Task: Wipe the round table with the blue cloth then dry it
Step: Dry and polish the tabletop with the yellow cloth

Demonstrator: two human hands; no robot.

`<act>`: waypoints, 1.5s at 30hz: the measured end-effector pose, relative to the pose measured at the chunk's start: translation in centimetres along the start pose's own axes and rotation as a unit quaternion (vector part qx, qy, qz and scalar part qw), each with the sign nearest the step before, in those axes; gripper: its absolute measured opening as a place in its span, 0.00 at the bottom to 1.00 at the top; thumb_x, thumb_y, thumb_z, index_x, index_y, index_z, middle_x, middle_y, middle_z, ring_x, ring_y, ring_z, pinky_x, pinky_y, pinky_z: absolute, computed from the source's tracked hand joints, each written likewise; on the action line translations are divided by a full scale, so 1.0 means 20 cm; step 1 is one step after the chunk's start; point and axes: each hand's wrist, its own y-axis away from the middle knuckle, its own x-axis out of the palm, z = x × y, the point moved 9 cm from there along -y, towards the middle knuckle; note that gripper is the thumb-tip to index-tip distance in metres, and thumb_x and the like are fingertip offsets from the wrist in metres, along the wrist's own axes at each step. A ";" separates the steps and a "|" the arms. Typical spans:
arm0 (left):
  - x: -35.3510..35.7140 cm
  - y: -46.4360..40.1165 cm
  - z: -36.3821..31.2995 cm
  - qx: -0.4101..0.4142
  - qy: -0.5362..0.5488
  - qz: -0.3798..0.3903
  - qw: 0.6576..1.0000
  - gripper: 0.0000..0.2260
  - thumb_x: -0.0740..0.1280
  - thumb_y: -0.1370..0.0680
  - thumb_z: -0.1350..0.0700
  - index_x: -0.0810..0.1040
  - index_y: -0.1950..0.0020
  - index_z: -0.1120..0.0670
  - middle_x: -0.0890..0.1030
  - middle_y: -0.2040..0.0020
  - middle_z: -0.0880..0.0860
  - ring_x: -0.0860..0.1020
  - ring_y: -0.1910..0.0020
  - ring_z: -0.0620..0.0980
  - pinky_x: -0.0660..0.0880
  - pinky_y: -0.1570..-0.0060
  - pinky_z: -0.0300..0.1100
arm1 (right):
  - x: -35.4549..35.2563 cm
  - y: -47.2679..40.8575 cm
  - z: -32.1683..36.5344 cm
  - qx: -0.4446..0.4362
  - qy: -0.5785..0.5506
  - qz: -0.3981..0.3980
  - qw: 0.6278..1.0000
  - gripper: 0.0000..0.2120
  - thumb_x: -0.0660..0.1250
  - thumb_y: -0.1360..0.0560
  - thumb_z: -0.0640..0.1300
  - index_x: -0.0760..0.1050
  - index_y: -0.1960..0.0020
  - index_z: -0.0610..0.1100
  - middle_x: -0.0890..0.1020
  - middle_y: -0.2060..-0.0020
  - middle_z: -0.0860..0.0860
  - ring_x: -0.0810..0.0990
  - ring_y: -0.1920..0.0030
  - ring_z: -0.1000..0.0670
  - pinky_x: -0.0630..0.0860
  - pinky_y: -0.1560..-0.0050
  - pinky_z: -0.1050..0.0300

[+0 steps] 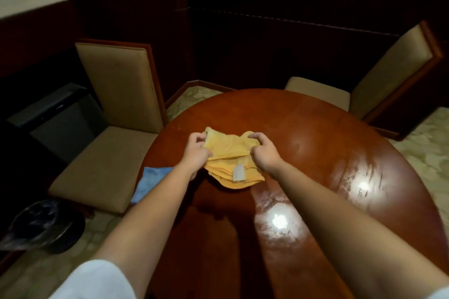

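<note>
A folded yellow cloth [229, 158] with a white label lies on the round, glossy red-brown table [315, 133], left of its middle. My left hand [195, 153] pinches the yellow cloth's left edge and my right hand [263, 152] grips its right edge, fingers curled into the fabric. The blue cloth [149, 181] lies at the table's left edge, partly hanging over it and partly hidden behind my left forearm. Streaky smears show on the table's right half under the light reflections.
Two beige upholstered chairs stand at the table: one chair [114, 128] on the left, the other chair [364, 85] at the far right. A dark bin with a plastic liner [41, 224] sits on the floor at the lower left. Dark wood panelling lies behind.
</note>
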 end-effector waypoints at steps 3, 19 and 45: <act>0.02 0.18 0.09 -0.022 -0.004 0.027 0.999 0.29 0.61 0.29 0.75 0.71 0.37 0.46 0.73 0.35 0.55 0.73 0.40 0.55 0.73 0.56 0.43 | 0.03 0.12 -0.05 0.013 -0.051 0.013 0.999 0.19 0.51 0.27 0.27 0.73 0.49 0.46 0.71 0.58 0.50 0.66 0.70 0.52 0.62 0.80 0.65; -0.45 0.94 0.72 -0.075 0.121 -0.177 0.974 0.17 0.72 0.30 0.69 0.80 0.48 0.50 0.73 0.37 0.48 0.72 0.37 0.49 0.73 0.43 0.44 | 0.53 0.59 -0.22 -0.061 0.007 0.195 0.979 0.18 0.70 0.30 0.31 0.74 0.44 0.47 0.72 0.40 0.50 0.75 0.45 0.47 0.71 0.63 0.64; -0.49 0.54 1.06 0.064 -0.502 -0.084 0.859 0.31 0.37 0.18 0.47 0.75 0.34 0.60 0.77 0.35 0.55 0.73 0.33 0.53 0.61 0.36 0.51 | 1.27 0.59 -0.48 -0.305 0.533 0.150 0.775 0.30 0.43 0.19 0.59 0.64 0.28 0.41 0.69 0.30 0.44 0.66 0.29 0.43 0.54 0.31 0.47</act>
